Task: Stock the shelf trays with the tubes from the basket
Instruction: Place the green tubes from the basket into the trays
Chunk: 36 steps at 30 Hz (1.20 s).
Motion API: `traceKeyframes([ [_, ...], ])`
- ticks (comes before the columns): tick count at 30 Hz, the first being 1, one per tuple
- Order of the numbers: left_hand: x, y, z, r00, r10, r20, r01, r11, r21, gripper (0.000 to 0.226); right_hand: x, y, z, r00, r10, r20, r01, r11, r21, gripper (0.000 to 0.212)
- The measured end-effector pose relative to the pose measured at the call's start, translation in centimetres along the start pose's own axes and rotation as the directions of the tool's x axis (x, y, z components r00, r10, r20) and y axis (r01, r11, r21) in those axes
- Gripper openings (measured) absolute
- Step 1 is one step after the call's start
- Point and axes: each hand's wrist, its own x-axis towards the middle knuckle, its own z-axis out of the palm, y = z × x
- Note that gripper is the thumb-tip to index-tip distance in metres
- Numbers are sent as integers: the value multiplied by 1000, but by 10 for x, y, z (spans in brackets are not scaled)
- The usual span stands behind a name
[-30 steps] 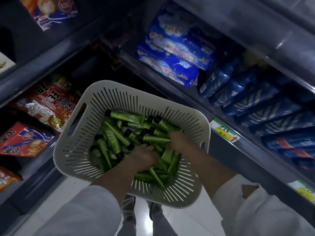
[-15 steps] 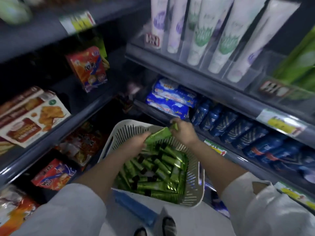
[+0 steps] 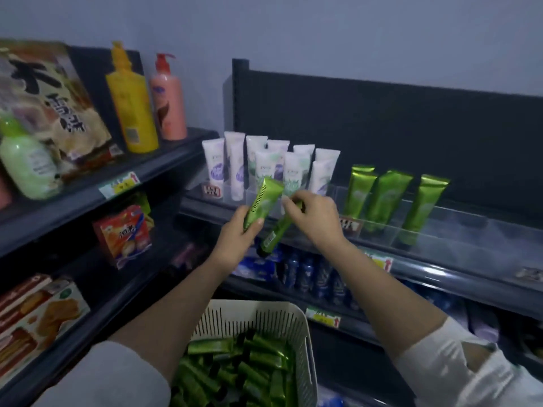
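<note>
left hand fingers wrapped round glossy green tube printed "Chamomile". right hand pinches second green black-capped tube, label unreadable. Both held before the clear plastic shelf tray. white slotted basket below, full of green tubes.

The location is a retail shop. Dark metal shelving runs in tiers on two sides, and printed price labels are fixed to its front edges. Identical goods stand in rows: white tubes, green tubes in clear trays, and blue packs on the tier below. Pump bottles and snack boxes occupy the left-hand unit. A slotted basket holds loose stock of the same green tubes.
</note>
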Motion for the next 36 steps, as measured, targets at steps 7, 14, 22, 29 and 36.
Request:
traceKeyframes([
  [7,16,91,84,959,266,99,-260,963,-71,19,-11,36,-115,968,34,-250,-72,987,-147,37],
  [14,14,160,183,934,332,132,-324,943,-77,39,-32,112,-218,913,122,-389,-185,974,-129,36],
  [22,16,196,257,955,275,110,-272,961,-40,22,-19,181,-266,924,332,-193,-352,933,-81,40],
  [29,26,196,291,969,219,113,-230,969,92,29,3,208,-253,863,505,17,-505,863,31,35],
  [36,28,192,307,977,84,197,-115,981,153,35,4,226,-244,871,463,164,-489,848,205,15],
])
